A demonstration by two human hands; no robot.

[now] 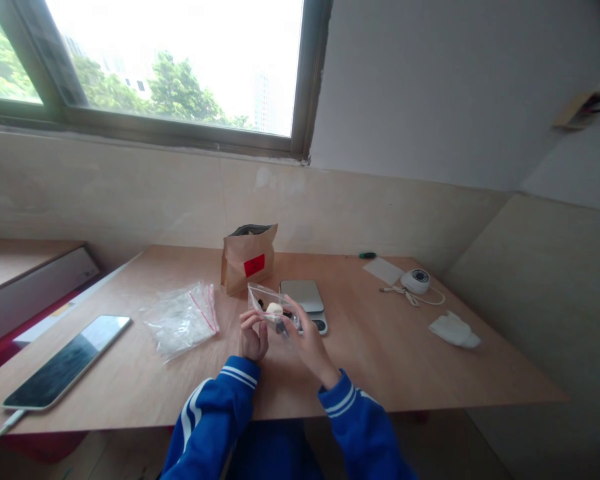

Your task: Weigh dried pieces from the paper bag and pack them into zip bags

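Note:
Between my two hands is a clear plastic zip bag with a whitish lump and some dark pieces inside. My left hand has its fingers closed on the bag's left side. On the other side, my right hand pinches the bag with thumb and fingers. Just behind it sits a small kitchen scale with a silver plate, partly covered by my right hand and the bag. A brown paper pouch with a red label stands upright beyond the bag, its top open.
A pile of clear zip bags lies left, near a large phone plugged into a white cable. To the right are a white dome camera, a white paper, a crumpled white cloth or tissue and a green-handled tool.

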